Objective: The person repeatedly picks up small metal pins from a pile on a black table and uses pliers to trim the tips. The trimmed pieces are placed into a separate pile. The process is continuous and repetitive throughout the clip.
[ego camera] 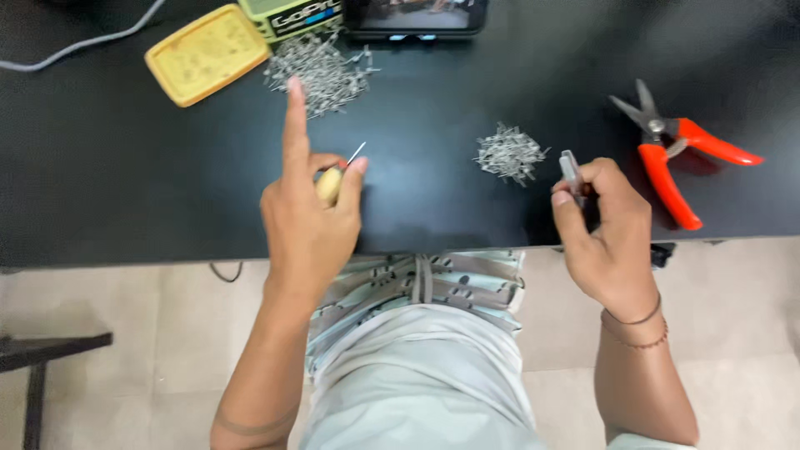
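My left hand (pixel 310 212) grips a small tool with a yellowish wooden handle (pixel 329 185) and a thin metal tip (pixel 357 153); its index finger points straight up. Over the table's front edge, my right hand (pixel 607 225) pinches a small grey metal piece (pixel 572 173) between thumb and fingers. A small heap of grey metal pieces (pixel 509 153) lies on the black table (pixel 125 167) between the hands. A bigger heap of the same pieces (pixel 321 71) lies farther back, beyond the left hand.
Red-handled cutters (pixel 675 154) lie at the right of the table. A yellow tray (pixel 207 53), a small box (pixel 292 15) and a phone (pixel 415 17) stand along the back edge. A grey cable (pixel 83 42) runs at the back left.
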